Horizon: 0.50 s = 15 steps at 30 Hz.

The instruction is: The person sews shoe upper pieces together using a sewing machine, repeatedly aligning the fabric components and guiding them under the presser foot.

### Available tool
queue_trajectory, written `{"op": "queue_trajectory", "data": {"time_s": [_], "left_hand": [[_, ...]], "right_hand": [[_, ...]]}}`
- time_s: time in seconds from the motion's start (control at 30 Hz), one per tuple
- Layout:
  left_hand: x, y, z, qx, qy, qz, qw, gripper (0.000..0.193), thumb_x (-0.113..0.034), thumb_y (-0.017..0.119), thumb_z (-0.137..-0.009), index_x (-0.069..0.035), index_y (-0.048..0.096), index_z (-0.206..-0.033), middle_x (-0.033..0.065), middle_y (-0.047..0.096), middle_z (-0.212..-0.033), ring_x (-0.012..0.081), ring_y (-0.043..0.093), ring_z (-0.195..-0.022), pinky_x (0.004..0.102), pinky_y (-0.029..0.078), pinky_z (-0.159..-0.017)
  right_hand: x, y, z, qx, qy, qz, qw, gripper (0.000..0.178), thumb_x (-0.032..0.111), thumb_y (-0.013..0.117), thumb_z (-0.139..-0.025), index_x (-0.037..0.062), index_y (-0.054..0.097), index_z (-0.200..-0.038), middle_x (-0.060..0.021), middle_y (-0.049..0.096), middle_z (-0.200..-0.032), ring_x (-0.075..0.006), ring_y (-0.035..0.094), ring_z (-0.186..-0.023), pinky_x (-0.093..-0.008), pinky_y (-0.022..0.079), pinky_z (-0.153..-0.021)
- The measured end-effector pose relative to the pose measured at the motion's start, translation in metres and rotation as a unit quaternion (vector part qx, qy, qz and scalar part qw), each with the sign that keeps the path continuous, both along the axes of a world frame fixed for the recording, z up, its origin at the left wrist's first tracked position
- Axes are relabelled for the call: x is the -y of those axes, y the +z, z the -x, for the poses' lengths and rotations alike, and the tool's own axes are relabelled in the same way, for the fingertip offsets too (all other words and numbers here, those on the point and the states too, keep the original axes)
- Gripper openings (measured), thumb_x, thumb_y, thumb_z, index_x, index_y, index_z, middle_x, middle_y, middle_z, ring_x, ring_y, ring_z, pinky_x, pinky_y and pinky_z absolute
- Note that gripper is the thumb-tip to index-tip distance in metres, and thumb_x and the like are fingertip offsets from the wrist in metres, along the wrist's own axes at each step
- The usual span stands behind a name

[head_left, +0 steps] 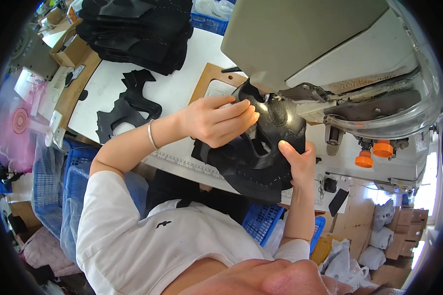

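beside the sewing machine (300,42), our right hand (301,163) gripped a black piece (263,174); our left hand (217,122) curled, its hold unclear.

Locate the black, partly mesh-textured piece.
In the head view, the black piece is right of centre, below the grey machine head; the right hand grips its right edge, the left hand is at its upper left.

A workpiece (266,176) sits at a machine (300,39) on the right of a table (202,54), left hand (220,121) over it, right hand (300,160) at its right edge. Leftward, loose pieces (135,98) lie before a stack (138,42); crates (49,199) stand left of the table, cartons (403,231) far right.
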<state>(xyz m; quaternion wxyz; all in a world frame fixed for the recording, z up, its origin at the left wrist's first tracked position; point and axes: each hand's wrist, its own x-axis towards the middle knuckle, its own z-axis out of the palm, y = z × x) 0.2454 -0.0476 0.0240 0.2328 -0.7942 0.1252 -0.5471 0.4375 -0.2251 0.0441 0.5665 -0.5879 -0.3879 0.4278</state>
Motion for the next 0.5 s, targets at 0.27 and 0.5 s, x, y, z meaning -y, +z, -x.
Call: {"op": "queue_trajectory", "data": {"time_s": [0.27, 0.5], "left_hand": [[0.02, 0.007, 0.005, -0.024, 0.101, 0.112, 0.988, 0.021, -0.005, 0.073, -0.067, -0.002, 0.072, -0.088, 0.008, 0.064, -0.089, 0.0224, 0.063, -0.083, 0.0335, 0.051, -0.067], [0.069, 0.005, 0.009, -0.217, -0.083, 0.651, 0.723, 0.052, -0.017, 0.064, -0.091, -0.004, 0.043, -0.137, 0.0083, 0.058, -0.084, 0.0285, 0.055, -0.077, 0.0382, 0.047, -0.073]], "right_hand": [[-0.005, -0.002, 0.003, -0.003, -0.017, -0.023, 1.0, 0.023, 0.002, 0.068, -0.085, -0.0017, 0.063, -0.107, -0.0029, 0.066, -0.096, -0.0066, 0.061, -0.081, -0.0229, 0.052, -0.073], [-0.006, -0.005, 0.02, 0.09, -0.038, -0.066, 0.993, 0.015, 0.005, 0.07, -0.086, -0.0015, 0.068, -0.098, -0.0002, 0.067, -0.088, -0.0048, 0.056, -0.074, -0.0205, 0.046, -0.067]]}}
